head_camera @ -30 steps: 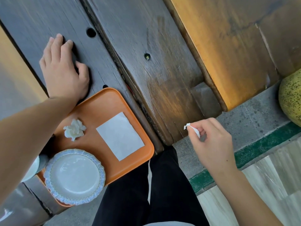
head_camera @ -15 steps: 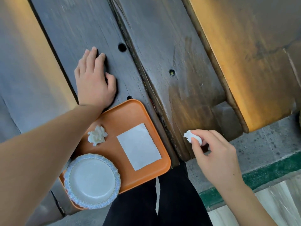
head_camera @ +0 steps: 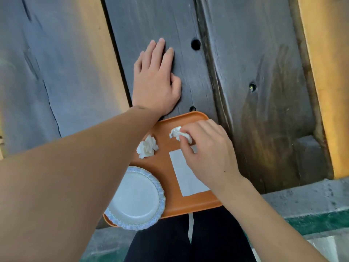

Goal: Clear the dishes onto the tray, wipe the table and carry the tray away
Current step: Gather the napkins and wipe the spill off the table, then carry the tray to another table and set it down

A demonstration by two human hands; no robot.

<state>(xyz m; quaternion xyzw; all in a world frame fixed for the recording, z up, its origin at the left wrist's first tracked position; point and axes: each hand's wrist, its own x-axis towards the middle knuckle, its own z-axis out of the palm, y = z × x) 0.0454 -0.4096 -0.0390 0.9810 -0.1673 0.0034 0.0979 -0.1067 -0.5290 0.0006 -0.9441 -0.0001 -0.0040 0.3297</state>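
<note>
I see the bench [head_camera: 236, 82] as dark, rough wood, cracked along the grain with a dull sheen. The orange tray [head_camera: 190, 205] looks like smooth matt plastic. The plate [head_camera: 135, 200] is glossy white with a ruffled rim. Both wads [head_camera: 147, 149] are crumpled soft paper; the flat sheet [head_camera: 186, 178] is smooth paper.

Floor [head_camera: 302, 201]: grey concrete beside table end.
Stripe [head_camera: 319, 222]: green painted band across floor.
Trousers [head_camera: 217, 239]: black, at lower frame edge.
</note>
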